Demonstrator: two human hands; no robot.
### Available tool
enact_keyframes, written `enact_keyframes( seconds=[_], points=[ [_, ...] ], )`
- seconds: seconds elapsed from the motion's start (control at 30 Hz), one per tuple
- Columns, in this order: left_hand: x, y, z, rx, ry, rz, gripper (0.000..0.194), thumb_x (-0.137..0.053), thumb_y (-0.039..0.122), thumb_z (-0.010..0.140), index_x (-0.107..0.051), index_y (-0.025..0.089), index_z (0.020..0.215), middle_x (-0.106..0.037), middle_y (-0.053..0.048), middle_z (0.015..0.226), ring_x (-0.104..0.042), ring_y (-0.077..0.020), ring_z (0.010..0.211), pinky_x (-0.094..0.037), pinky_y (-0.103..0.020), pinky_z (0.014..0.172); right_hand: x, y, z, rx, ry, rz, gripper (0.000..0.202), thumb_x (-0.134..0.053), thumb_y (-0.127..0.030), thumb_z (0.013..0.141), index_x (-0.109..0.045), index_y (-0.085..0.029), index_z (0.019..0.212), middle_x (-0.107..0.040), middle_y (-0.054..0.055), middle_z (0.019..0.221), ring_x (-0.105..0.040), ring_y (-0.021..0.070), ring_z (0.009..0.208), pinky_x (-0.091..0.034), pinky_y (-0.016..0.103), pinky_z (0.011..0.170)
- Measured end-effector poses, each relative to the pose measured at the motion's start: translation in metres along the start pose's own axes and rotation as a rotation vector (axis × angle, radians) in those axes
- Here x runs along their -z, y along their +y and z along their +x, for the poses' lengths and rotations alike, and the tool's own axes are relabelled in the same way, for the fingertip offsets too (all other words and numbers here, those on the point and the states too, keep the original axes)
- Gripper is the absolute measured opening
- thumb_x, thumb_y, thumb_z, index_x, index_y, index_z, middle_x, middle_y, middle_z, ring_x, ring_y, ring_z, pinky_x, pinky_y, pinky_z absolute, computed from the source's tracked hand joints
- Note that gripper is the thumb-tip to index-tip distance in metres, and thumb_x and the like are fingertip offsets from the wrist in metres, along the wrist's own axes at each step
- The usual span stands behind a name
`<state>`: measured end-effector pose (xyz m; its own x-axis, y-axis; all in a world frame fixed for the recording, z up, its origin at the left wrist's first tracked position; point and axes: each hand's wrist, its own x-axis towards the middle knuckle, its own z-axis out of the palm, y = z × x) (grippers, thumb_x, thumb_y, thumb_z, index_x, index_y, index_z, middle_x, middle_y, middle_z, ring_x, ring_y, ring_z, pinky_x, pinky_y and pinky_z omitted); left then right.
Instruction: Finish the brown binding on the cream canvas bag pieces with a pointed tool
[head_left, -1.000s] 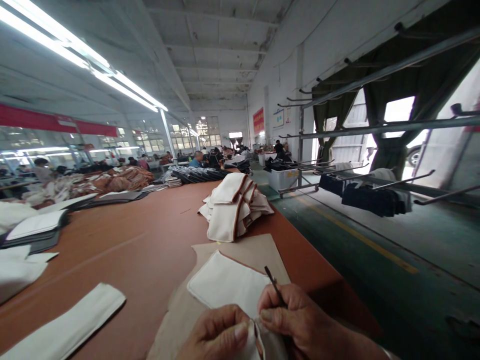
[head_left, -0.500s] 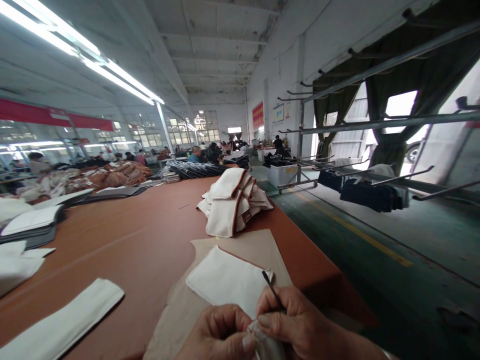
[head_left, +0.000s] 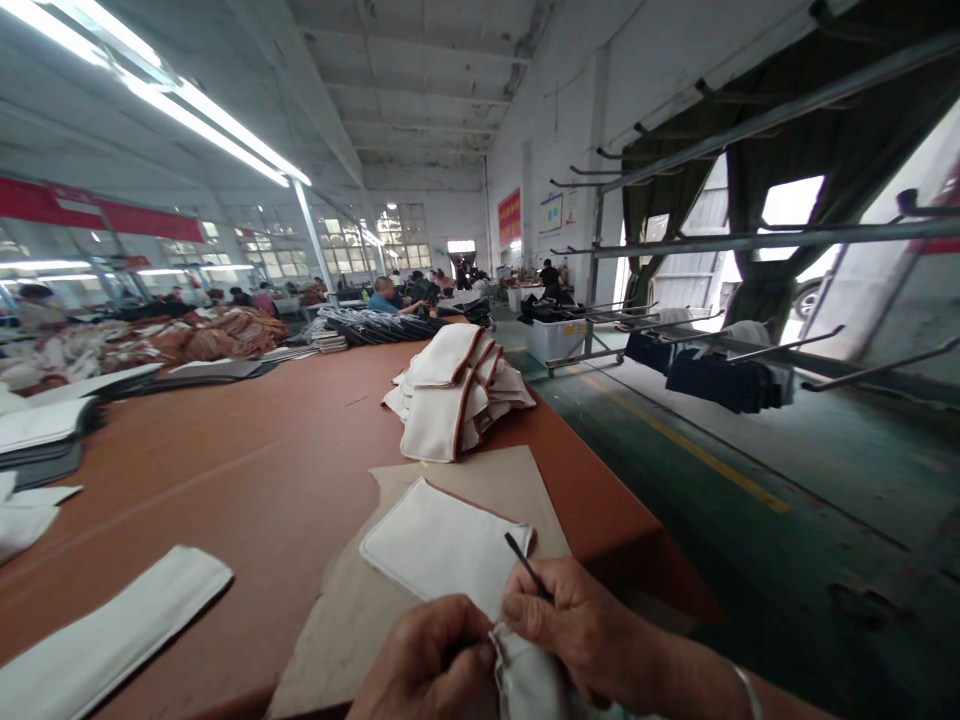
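Observation:
At the bottom of the head view, my left hand (head_left: 433, 655) pinches the edge of a cream fabric piece (head_left: 531, 680). My right hand (head_left: 574, 615) is closed against the same edge, thumb on the cloth. It also holds a thin dark tool (head_left: 526, 562) whose flat end sticks up; its other end is hidden by the fingers. The held edge looks puckered. Just beyond the hands, a flat cream fabric panel (head_left: 439, 540) with a brown edge lies on a brown paper sheet (head_left: 330, 620). Whether it joins the held piece is hidden.
A pile of brown-edged cream pieces (head_left: 450, 385) sits farther along the brown table (head_left: 285, 460). A long cream strip (head_left: 120, 630) lies at left, near stacked panels (head_left: 45, 430). Right of the table are a metal rack (head_left: 697, 243) and a white bin (head_left: 555, 340). Several people work far back.
The view has shifted slightly, so the table things appear a little left and higher. Both hands stay at the cloth edge; more of the puckered fabric and the right wrist now shows.

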<state>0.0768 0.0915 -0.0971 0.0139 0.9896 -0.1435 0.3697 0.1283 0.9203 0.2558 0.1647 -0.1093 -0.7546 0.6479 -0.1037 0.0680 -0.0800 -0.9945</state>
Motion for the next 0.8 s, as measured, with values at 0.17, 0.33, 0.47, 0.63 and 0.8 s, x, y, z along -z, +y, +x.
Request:
enact_keyframes(
  seconds=[0.17,0.33,0.47,0.63,0.8],
  points=[
    [-0.006,-0.005,-0.001,-0.057,0.09,0.145,0.018,-0.057,0.026,0.078,-0.062,0.016,0.064,-0.056,0.002,0.061,-0.05,-0.0145,0.061,-0.036,-0.022,0.057,-0.002,-0.002,0.0,-0.005,0.043,-0.242,0.023,-0.072,-0.026,0.068,-0.058,-0.014,0.08,-0.049,-0.005,0.063,-0.039,0.0076,0.056,-0.028,0.018,0.047],
    [-0.012,-0.011,0.001,-0.035,0.089,0.138,0.016,-0.058,0.022,0.075,-0.061,0.016,0.061,-0.052,0.003,0.059,-0.048,-0.0145,0.06,-0.034,-0.022,0.057,-0.005,0.004,0.003,0.016,0.124,-0.393,0.005,-0.059,-0.015,0.069,-0.061,-0.014,0.074,-0.051,-0.005,0.056,-0.04,0.0076,0.05,-0.024,0.019,0.044],
    [-0.014,-0.009,0.003,-0.03,0.119,0.074,0.015,-0.058,0.02,0.074,-0.06,0.016,0.06,-0.052,0.003,0.059,-0.047,-0.0138,0.061,-0.035,-0.022,0.058,-0.008,0.009,0.003,0.104,0.159,-0.389,0.007,-0.057,-0.011,0.068,-0.061,-0.014,0.072,-0.054,-0.004,0.059,-0.044,0.0087,0.053,-0.029,0.019,0.047],
    [-0.013,-0.02,0.009,0.094,-0.04,-0.393,0.029,-0.073,0.038,0.068,-0.056,0.017,0.057,-0.049,0.005,0.052,-0.036,-0.009,0.05,-0.028,-0.021,0.05,-0.007,0.022,0.001,0.251,0.177,-0.336,0.005,-0.058,-0.015,0.073,-0.063,-0.014,0.071,-0.062,0.001,0.066,-0.054,0.013,0.061,-0.039,0.022,0.057],
    [-0.01,-0.037,0.014,0.232,-0.127,-0.627,0.042,-0.081,0.046,0.061,-0.053,0.016,0.05,-0.041,0.006,0.049,-0.029,-0.007,0.048,-0.023,-0.021,0.046,0.002,0.044,0.003,0.702,0.1,-0.579,0.012,-0.052,-0.018,0.086,-0.059,-0.017,0.077,-0.063,0.005,0.072,-0.057,0.0148,0.068,-0.043,0.025,0.066]
  ],
)
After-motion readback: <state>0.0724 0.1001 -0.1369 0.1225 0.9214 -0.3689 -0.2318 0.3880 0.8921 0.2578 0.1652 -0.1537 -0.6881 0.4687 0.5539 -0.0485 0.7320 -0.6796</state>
